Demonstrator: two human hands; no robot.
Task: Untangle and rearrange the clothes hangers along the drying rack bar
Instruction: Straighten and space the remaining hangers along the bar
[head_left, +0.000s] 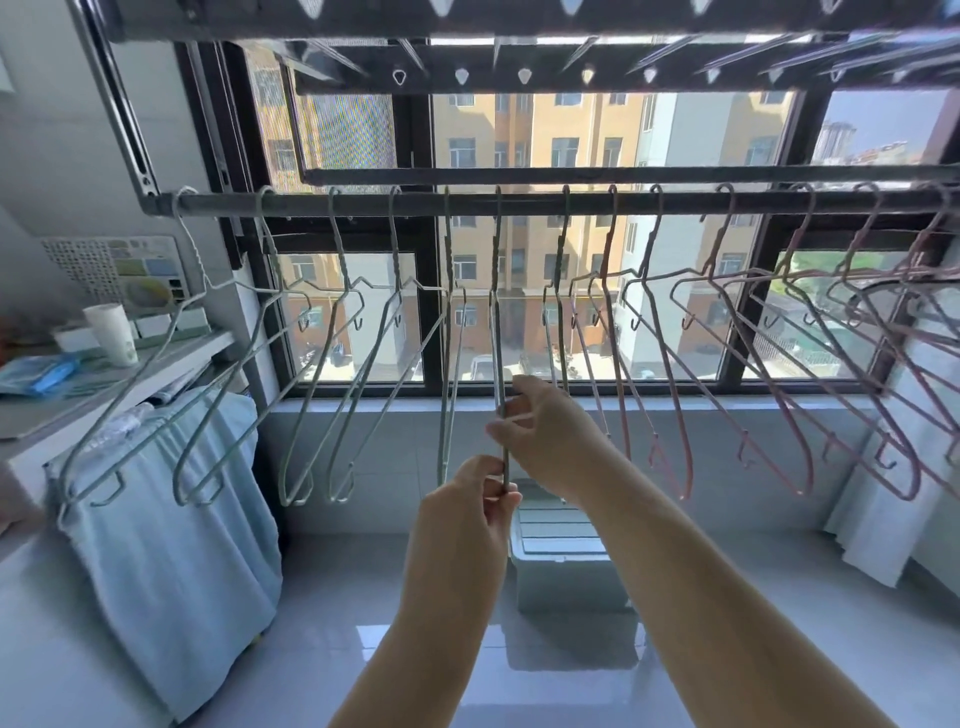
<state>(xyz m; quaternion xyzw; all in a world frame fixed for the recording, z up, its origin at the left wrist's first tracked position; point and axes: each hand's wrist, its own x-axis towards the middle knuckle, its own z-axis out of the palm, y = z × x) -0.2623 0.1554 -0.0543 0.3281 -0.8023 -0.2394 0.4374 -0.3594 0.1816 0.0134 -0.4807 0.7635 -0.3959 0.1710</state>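
against the bright window (675, 130), your left hand (467, 514) and right hand (545, 431) pinched the middle hanger (497, 322), perhaps two overlapped; it needed a slow slide along the bar (530, 201).

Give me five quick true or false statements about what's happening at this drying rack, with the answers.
1. Both hands hold the same hanger. True: the left hand and the right hand pinch the lower part of one green hanger.
2. That hanger is off the bar. False: its hook is over the bar.
3. The pink hangers hang at the left end. False: they hang on the right; the other green hangers hang on the left.
4. A blue towel hangs at lower left. True.
5. The white cup lies tipped over on the floor. False: it stands upright on the shelf at left.
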